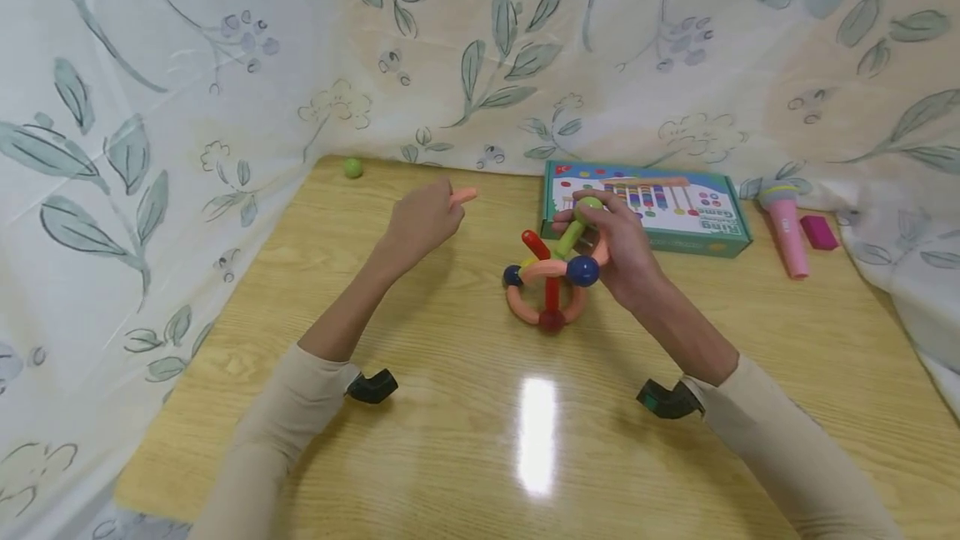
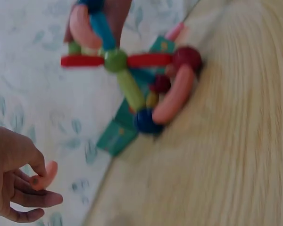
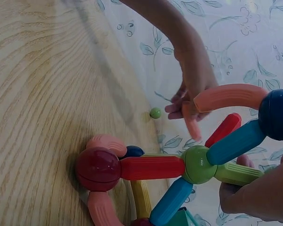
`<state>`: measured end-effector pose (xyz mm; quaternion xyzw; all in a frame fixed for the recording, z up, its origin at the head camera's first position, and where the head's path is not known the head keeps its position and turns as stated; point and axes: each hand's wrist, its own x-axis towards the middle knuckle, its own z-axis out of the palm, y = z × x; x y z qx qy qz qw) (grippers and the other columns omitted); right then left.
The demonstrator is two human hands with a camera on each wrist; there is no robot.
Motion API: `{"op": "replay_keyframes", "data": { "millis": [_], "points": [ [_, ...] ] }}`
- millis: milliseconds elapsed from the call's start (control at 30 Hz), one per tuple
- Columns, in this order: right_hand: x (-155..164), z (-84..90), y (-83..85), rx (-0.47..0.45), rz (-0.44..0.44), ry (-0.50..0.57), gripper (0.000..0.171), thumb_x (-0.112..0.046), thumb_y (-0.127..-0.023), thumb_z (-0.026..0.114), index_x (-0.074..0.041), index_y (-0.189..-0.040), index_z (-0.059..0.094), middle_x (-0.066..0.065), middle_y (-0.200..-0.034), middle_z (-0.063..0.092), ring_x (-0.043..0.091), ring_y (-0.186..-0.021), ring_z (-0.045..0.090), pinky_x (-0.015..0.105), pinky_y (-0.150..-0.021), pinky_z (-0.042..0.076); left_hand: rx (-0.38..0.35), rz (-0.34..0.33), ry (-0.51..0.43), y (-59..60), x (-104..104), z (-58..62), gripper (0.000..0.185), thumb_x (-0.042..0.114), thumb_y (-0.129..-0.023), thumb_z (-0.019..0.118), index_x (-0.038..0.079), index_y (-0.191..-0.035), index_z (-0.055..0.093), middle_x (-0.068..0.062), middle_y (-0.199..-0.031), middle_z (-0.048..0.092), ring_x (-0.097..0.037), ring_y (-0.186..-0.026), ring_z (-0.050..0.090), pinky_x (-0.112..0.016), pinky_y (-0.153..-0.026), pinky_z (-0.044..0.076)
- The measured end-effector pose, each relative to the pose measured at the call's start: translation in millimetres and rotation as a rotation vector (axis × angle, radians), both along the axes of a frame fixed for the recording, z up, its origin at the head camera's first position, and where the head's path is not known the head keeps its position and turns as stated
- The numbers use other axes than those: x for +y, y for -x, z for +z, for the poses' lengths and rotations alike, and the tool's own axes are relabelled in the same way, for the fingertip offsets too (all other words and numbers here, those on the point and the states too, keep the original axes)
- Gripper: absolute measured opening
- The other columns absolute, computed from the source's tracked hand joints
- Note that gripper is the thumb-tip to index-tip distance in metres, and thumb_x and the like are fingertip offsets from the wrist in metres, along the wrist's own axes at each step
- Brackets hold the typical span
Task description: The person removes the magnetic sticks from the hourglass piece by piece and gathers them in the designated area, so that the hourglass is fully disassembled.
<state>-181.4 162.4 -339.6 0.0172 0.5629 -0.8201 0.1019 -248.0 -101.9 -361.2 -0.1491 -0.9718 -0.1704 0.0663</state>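
Observation:
My left hand (image 1: 422, 222) pinches a curved salmon stick (image 2: 48, 176) between thumb and fingers, above the table and left of the build. The build is a ball-and-stick model (image 3: 153, 168) of straight red, blue, green and yellow sticks, curved salmon sticks and coloured balls. A dark red ball (image 3: 98, 169) is low on it, at the tabletop. My right hand (image 1: 628, 247) grips its upper right side, fingers round a green ball (image 1: 591, 204) at the end of a light green stick (image 1: 572, 237). Part of that hand is hidden behind the build in the right wrist view.
A loose green ball (image 1: 352, 167) lies at the table's back left corner. Behind the right hand is a ring game box (image 1: 675, 227). Farther right lie a pink toy microphone (image 1: 787, 232) and a magenta block (image 1: 819, 232). A patterned cloth (image 1: 465, 48) hangs along the back edge.

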Motion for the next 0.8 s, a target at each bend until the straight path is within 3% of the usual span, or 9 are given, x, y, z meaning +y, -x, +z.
{"op": "replay_keyframes", "data": {
  "millis": [200,367,600,700,800],
  "points": [
    [-3,1.6,-0.4,0.002,0.002,-0.017,0.029,-0.018,-0.096,0.047,-0.008,-0.123,0.043,0.014,-0.102,0.062,0.032,-0.101,0.059,0.044,-0.1,0.033,-0.043,0.161,0.006,11.7,-39,-18.0,0.015,0.018,-0.082,0.045,0.005,-0.082,0.052,-0.009,-0.069,0.052,-0.023,-0.056,0.047,-0.035,-0.041,0.039],
    [-2,2.7,-2.0,0.001,-0.005,-0.012,0.027,-0.018,-0.095,0.049,-0.009,-0.12,0.044,0.014,-0.1,0.062,0.029,-0.095,0.061,0.04,-0.094,0.039,-0.025,0.268,-0.004,18.1,-73,-26.9,0.017,0.019,-0.079,0.047,0.006,-0.069,0.052,-0.01,-0.073,0.052,-0.023,-0.06,0.047,-0.035,-0.041,0.038],
    [-2,2.6,-2.1,-0.01,0.003,-0.007,0.027,-0.019,-0.095,0.049,-0.01,-0.12,0.044,0.013,-0.1,0.062,0.028,-0.096,0.061,0.04,-0.095,0.038,-0.026,0.401,-0.059,22.1,-128,-39.5,0.037,0.028,-0.082,0.056,0.01,-0.053,0.04,-0.003,-0.054,0.037,-0.017,-0.049,0.034,-0.031,-0.038,0.03],
    [-2,2.4,-2.1,-0.011,0.002,-0.004,0.027,-0.019,-0.095,0.05,-0.009,-0.12,0.044,0.013,-0.1,0.062,0.03,-0.097,0.06,0.04,-0.094,0.039,-0.028,0.449,-0.054,21.6,-148,-44.6,0.044,0.041,-0.084,0.058,0.008,-0.057,0.044,-0.005,-0.055,0.04,-0.02,-0.05,0.04,-0.035,-0.04,0.034],
    [-2,2.2,-2.0,-0.01,0.0,0.007,0.029,-0.019,-0.094,0.051,-0.008,-0.121,0.043,0.013,-0.099,0.062,0.029,-0.096,0.06,0.039,-0.092,0.04,-0.047,0.494,-0.041,20.8,-162,-48.5,0.044,0.044,-0.086,0.055,0.004,-0.067,0.052,-0.014,-0.066,0.052,-0.032,-0.061,0.054,-0.046,-0.047,0.041]
  ]
}}
